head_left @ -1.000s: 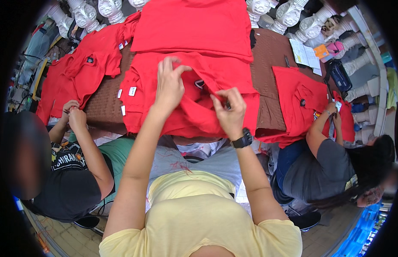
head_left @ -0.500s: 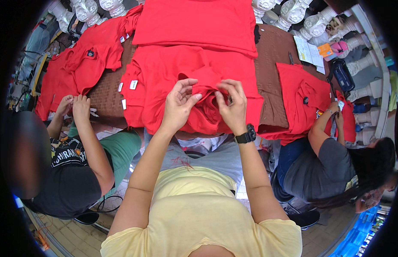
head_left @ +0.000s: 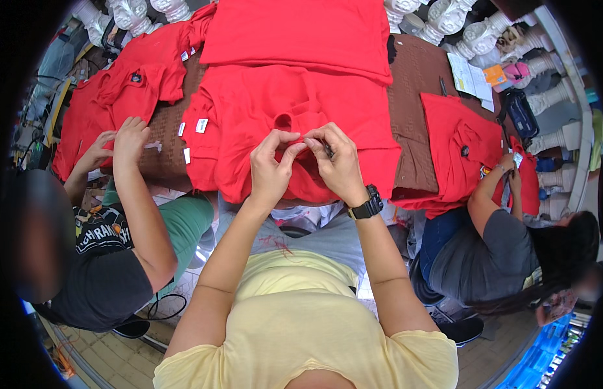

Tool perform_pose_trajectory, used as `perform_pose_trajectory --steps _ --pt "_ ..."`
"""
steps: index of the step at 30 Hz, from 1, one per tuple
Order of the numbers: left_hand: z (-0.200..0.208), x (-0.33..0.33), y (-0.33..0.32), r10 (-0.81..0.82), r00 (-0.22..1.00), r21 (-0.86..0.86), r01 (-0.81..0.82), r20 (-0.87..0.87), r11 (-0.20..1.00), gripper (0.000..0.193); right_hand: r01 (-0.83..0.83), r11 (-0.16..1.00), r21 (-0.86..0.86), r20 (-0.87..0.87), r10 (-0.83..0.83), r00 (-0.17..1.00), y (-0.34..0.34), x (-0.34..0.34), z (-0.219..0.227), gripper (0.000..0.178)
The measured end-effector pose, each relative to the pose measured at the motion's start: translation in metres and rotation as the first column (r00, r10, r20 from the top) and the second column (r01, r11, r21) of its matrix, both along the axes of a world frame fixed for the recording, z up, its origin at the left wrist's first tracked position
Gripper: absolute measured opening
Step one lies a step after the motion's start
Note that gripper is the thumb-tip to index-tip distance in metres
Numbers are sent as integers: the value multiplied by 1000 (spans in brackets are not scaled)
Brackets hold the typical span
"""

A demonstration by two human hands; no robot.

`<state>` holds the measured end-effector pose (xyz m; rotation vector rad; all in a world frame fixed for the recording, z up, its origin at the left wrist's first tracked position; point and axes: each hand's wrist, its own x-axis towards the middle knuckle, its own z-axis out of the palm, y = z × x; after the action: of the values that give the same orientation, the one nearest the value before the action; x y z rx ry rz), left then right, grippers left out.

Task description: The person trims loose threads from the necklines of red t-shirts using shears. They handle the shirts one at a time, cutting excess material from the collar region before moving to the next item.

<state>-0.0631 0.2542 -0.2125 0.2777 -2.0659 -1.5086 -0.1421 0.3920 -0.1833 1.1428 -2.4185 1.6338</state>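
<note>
A red shirt (head_left: 236, 110) lies spread on the table in front of me, bunched near its close edge. My left hand (head_left: 273, 162) is closed, thumb and forefinger pinching a bit of the red cloth. Close beside it, almost fingertip to fingertip, my right hand (head_left: 339, 163) pinches the same cloth. Something small and dark shows between the fingers of my right hand; its kind cannot be made out. A rolled fold in the shirt opens as a small dark hollow just beyond my fingers. White labels (head_left: 201, 126) show on the shirt's left side.
A stack of red cloth (head_left: 295, 32) lies farther back on the brown table cover (head_left: 408, 97). Co-workers at left and right handle other red shirts (head_left: 129, 91). Papers (head_left: 469, 79), a pen (head_left: 443, 86) and a dark blue pouch (head_left: 520, 115) are at the right. White balusters (head_left: 480, 39) stand behind.
My hands have come together, and their fingertips now nearly meet on the cloth. The shirt's open, bunched part has narrowed. The left co-worker's hands have lifted and spread apart.
</note>
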Motion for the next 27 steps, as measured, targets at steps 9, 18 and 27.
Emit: perform_pose_trajectory --steps 9,18,27 --pt "-12 -5 4 -14 997 171 26 -75 985 5 45 997 71 -107 -37 994 -7 9 -8 14" --pt "-15 -6 4 40 966 -182 -89 -256 979 12 83 993 -83 51 -79 996 -8 11 -13 6" --pt "-17 0 4 -264 964 659 180 29 731 10 294 950 -103 -120 -305 945 3 18 7 14"
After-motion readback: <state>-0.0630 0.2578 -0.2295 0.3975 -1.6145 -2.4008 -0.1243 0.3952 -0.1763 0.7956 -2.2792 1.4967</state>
